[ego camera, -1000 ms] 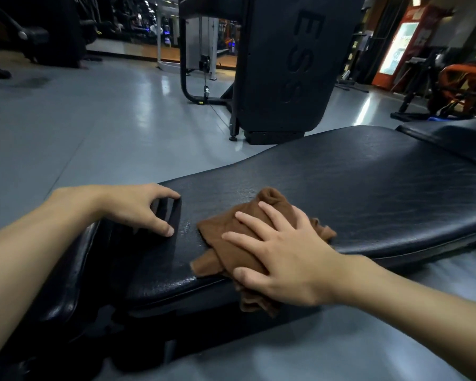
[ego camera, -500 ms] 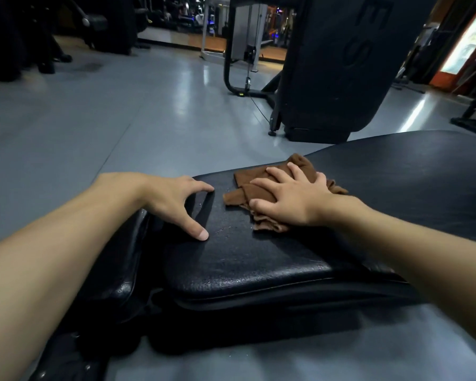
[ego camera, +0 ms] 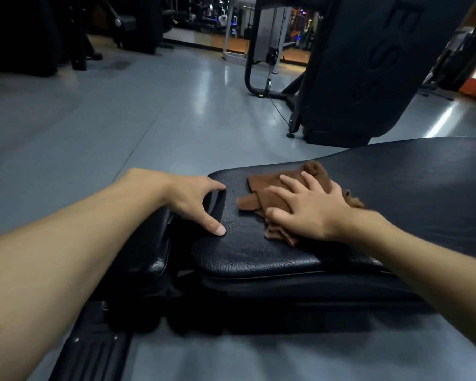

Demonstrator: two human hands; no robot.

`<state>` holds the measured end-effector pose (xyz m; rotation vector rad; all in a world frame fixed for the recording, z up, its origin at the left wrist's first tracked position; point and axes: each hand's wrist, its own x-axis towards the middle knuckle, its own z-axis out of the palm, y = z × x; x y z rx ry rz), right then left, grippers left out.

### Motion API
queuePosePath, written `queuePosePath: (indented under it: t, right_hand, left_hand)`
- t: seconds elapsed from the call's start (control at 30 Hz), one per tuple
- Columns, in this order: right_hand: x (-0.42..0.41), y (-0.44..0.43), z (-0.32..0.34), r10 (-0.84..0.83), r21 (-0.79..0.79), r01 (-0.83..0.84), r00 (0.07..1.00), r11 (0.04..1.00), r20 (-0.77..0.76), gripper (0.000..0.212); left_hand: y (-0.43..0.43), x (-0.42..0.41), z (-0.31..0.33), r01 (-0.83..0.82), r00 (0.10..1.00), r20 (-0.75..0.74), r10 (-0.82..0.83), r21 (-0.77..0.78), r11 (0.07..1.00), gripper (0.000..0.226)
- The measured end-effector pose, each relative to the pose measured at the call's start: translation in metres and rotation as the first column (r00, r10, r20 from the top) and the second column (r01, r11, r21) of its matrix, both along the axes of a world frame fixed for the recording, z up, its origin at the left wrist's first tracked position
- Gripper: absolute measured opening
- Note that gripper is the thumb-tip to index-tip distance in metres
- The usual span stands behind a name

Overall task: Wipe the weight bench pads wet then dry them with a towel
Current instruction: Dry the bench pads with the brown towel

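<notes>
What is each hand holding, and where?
Nothing clearly: right hand presses flat on the brown cloth; left hand braces the bench pad at its end, grip cannot be told.

Grey glossy floor (ego camera: 138, 111), black machine (ego camera: 368, 67), cable frame (ego camera: 261, 50) behind.

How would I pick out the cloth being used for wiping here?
Find the long black bench pad stretching across the grey floor. Near its left end, the right hand lies flat on a crumpled cloth. The cloth is the only brown, soft thing there; the surfaces around it are black and leathery.
</notes>
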<state>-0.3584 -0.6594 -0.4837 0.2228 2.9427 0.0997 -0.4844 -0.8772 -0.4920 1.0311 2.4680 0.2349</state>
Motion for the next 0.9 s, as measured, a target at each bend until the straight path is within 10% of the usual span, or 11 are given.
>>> queuePosePath:
  t: [0.3, 0.9]
  right_hand:
    - [0.091, -0.025, -0.008, 0.154, 0.091, -0.153, 0.988, 0.984, -0.002, 0.080]
    - [-0.111, -0.029, -0.012, -0.125, -0.031, 0.124, 0.992, 0.992, -0.014, 0.065]
  left_hand:
    - [-0.004, -0.006, -0.006, 0.040, 0.999, -0.013, -0.039, 0.022, 0.999, 0.113]
    - [-0.050, -0.013, -0.024, 0.013, 1.000, 0.014, -0.013, -0.013, 1.000, 0.124]
